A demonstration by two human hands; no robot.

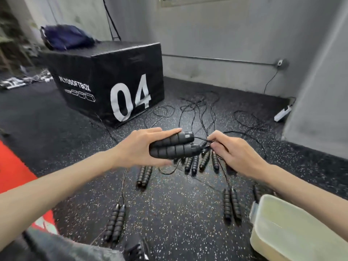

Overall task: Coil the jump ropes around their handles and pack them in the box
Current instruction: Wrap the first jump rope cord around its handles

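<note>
Left hand (139, 149) clamps paired handles (173, 147) side by side above floor, forming core for winding. Right hand (235, 153) pinches cord (202, 138) at handle ends, probably starting first wrap. Box (293, 228) waits near right.

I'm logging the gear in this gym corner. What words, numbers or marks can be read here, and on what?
"04": large white digits on the right-hand side of the big black padded plyo box.
"PLYOSOFTBOX": small white letters on the box's left-hand side, first letters blurred; a row of small white box outlines sits under them.
Red mat at left: a white mark near its lower edge, too cut off to read.
Black foam jump rope handles: no readable text.
</note>
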